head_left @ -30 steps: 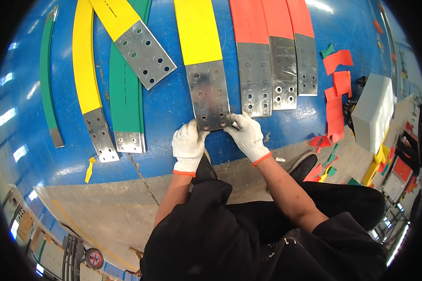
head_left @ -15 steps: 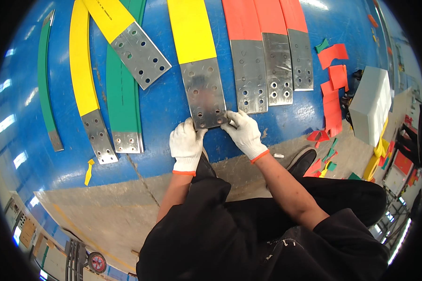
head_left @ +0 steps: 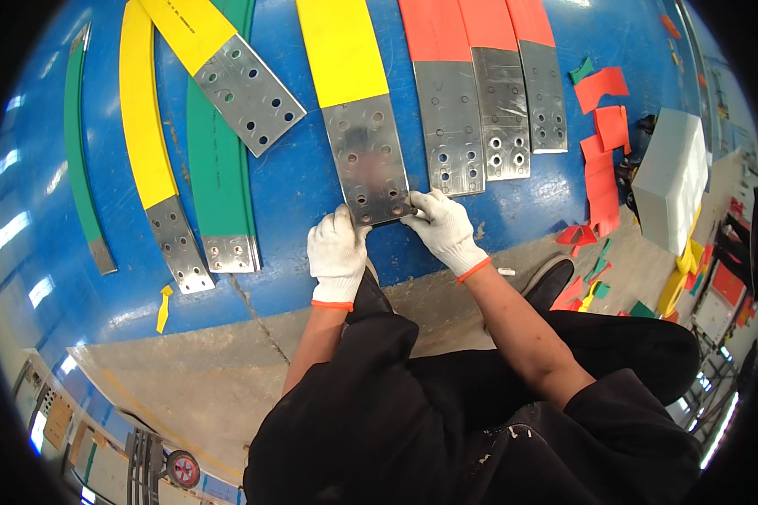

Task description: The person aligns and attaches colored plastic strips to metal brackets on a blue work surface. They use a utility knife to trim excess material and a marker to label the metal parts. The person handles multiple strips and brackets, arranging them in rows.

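Observation:
A flat metal busbar (head_left: pixel 366 156) with a yellow sleeve (head_left: pixel 343 50) lies lengthwise in front of me, its bare, holed end closest. My left hand (head_left: pixel 337 252), in a white knit glove with an orange cuff, pinches the near left corner of that end. At the near right corner, my right hand (head_left: pixel 443 229), gloved alike, has thumb and fingers closed on the edge. Something small and dark shows by the right fingertips; I cannot make it out. To the right lies a row of red-sleeved busbars (head_left: pixel 448 126).
Left of the held bar are a slanted yellow-sleeved busbar (head_left: pixel 251 97), green-sleeved ones (head_left: pixel 219 160) and another yellow one (head_left: pixel 147 126). Red sleeve scraps (head_left: pixel 600 181) and a white block (head_left: pixel 669 181) are at the right. A yellow scrap (head_left: pixel 165 310) lies on the blue floor (head_left: pixel 286 202).
The view has shifted slightly, so the bars sit a little differently in it. Both hands stay at the same corners of the yellow-sleeved busbar.

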{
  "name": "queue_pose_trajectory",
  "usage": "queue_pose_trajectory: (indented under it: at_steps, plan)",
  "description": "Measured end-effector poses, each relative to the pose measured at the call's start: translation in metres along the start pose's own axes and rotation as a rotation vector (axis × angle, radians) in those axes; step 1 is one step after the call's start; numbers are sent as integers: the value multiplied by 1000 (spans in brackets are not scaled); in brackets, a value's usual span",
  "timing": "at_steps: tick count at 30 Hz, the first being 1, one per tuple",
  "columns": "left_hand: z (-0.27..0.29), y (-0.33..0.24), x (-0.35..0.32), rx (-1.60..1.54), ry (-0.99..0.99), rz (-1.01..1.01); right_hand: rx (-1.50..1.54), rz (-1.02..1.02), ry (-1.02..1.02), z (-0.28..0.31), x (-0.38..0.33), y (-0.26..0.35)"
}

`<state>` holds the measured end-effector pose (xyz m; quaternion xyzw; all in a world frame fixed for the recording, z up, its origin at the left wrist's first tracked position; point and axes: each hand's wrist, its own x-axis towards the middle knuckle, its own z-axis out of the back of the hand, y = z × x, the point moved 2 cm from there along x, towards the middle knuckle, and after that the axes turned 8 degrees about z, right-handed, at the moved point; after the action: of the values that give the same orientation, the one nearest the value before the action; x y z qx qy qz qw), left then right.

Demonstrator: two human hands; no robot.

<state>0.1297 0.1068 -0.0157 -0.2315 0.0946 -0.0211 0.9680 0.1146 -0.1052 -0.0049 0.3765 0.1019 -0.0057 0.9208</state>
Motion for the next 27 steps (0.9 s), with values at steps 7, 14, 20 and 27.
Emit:
queue_pose_trajectory:
  at_steps: [7,14,20,27]
  plan:
    - [1,-1,1,8,34,22,20,-4,2,3,3,4]
    - [-1,2,1,-13,12,19,32,-58,23,6,3,11]
    - [3,-3,1,-31,25,55,69,-55,58,15,5,12]
    - [6,-1,3,-72,34,90,864,-152,-457,70,36,42]
